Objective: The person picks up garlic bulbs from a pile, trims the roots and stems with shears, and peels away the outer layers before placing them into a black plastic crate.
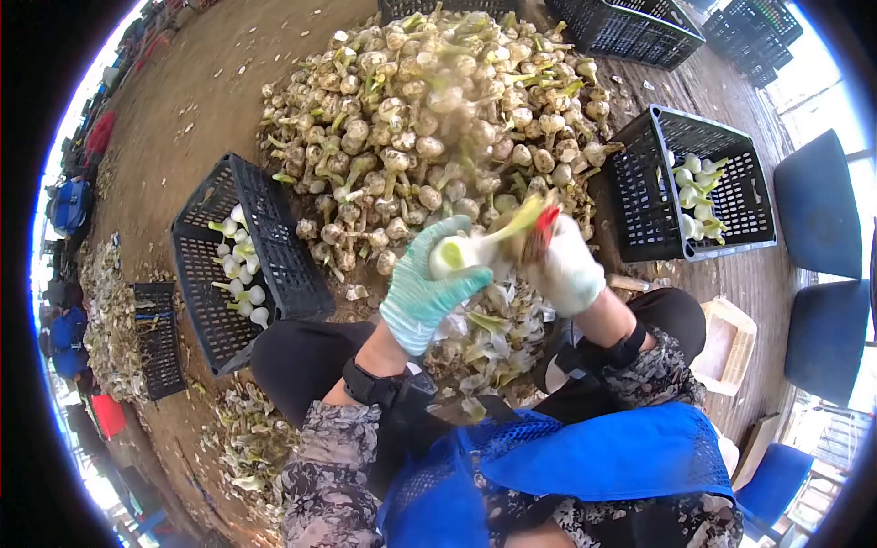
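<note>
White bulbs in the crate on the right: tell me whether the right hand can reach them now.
Probably yes: the crate is open-topped beside the right hand, its white bulbs uncovered. That hand grips something red, though, which may hinder picking.

Bulb heap [429,137] blocks ahead; bare floor [215,100] lies open left.

Soft, fairly bright daylight fills the head view, strongest at the outer edges, where white glare washes out the background behind the blue chairs [825,203]. The round wide-angle lens bends the edges into black corners with a bluish fringe. A hazy smear softens the middle of the bulb pile [402,137], and motion blurs the right glove [568,267].
</note>
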Motion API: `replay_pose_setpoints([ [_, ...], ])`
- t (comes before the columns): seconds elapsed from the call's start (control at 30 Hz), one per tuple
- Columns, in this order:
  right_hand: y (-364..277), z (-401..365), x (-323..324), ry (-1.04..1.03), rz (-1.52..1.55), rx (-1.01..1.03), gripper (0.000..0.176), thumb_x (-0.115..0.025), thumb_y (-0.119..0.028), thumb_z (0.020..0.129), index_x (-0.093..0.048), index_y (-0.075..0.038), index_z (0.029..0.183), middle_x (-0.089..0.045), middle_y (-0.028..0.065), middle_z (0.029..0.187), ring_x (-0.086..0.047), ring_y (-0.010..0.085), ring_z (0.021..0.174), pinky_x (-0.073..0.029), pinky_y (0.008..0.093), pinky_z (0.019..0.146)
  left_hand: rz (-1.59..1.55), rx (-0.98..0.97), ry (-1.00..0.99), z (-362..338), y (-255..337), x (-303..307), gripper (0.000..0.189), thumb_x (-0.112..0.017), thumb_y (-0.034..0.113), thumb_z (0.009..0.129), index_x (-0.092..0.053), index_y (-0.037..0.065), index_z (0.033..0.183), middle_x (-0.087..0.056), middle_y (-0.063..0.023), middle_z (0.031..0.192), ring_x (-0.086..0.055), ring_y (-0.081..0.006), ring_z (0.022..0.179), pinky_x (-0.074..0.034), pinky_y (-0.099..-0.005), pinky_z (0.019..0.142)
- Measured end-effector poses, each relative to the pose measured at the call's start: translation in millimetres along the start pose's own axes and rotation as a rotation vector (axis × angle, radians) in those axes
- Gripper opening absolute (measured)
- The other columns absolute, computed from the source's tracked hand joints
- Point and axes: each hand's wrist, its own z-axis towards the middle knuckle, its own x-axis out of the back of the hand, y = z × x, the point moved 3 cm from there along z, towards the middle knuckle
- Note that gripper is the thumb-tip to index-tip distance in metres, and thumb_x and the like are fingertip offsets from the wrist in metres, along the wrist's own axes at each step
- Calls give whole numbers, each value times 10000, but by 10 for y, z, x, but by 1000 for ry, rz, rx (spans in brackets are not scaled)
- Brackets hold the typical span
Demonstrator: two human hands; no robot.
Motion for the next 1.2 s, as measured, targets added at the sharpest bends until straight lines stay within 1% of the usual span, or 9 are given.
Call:
replay_pose_setpoints([
  [0.03,181,34,112,78,-650,150,170,-444,-50,866,-524,1,1007,-610,103,873,-604,215,754,-519,322,692,-45,87,-24,6,2,36,590,-721,102,729,-438,57,1244,-508,-52,1117,-531,-135,957,-473,-241,808],
  [0.1,756,154,255,500,1029,-213,168,-413,-40,867,-557,11,936,-618,133,924,-617,218,776,-504,321,662,-74,137,-75,3,3,81,605,-732,71,708,-444,61,1240,-513,-51,1096,-530,-134,953,-474,-244,810],
  [0.17,1279,147,270,109,-158,-380,234,-512,-111,835,-539,3,1037,-618,153,977,-623,251,797,-500,333,698,-46,57,-115,8,-7,133,608,-735,59,699,-449,61,1236,-521,-49,1070,-531,-134,948,-475,-246,810],
  [0.2,413,80,89,-222,-423,-90,310,-603,-164,779,-562,-32,1057,-631,155,907,-615,295,791,-496,348,729,50,15,-132,9,-33,174,648,-748,76,685,-438,62,1254,-531,-58,1100,-534,-143,970,-475,-253,823],
  [0.47,436,92,25,-132,76,-61,324,-538,-190,834,-543,-30,1117,-580,112,1056,-585,204,846,-492,301,706,283,-124,-191,70,-28,176,692,-721,96,697,-395,40,1305,-515,-90,1216,-504,-161,1084,-443,-279,887],
  [0.83,188,-55,3,-2,113,-163,281,-597,-207,834,-574,47,953,-622,99,837,-576,156,684,-461,262,643,522,-227,-63,117,-45,85,551,-664,60,694,-490,26,1217,-517,-90,1179,-527,-164,1034,-432,-274,884],
  [0.9,14,-107,-50,112,-189,-25,210,-641,-171,762,-572,4,856,-594,189,793,-592,289,714,-457,358,667,430,-188,-96,118,-52,65,566,-660,55,694,-477,17,1229,-524,-90,1175,-532,-162,1028,-444,-269,865],
  [1.07,309,-51,21,106,-144,-184,188,-597,-110,794,-536,32,901,-588,153,767,-583,206,697,-461,307,633,-91,95,-161,132,-112,58,666,-650,19,675,-398,-16,1290,-567,-112,1125,-556,-172,1005,-462,-274,844],
  [1.2,178,-104,-93,-8,1076,-395,260,-615,-218,836,-527,-11,967,-592,66,825,-538,144,654,-459,283,566,-436,169,-135,163,-90,57,709,-701,81,671,-375,-19,1293,-541,-124,1168,-576,-215,992,-492,-294,836],
])
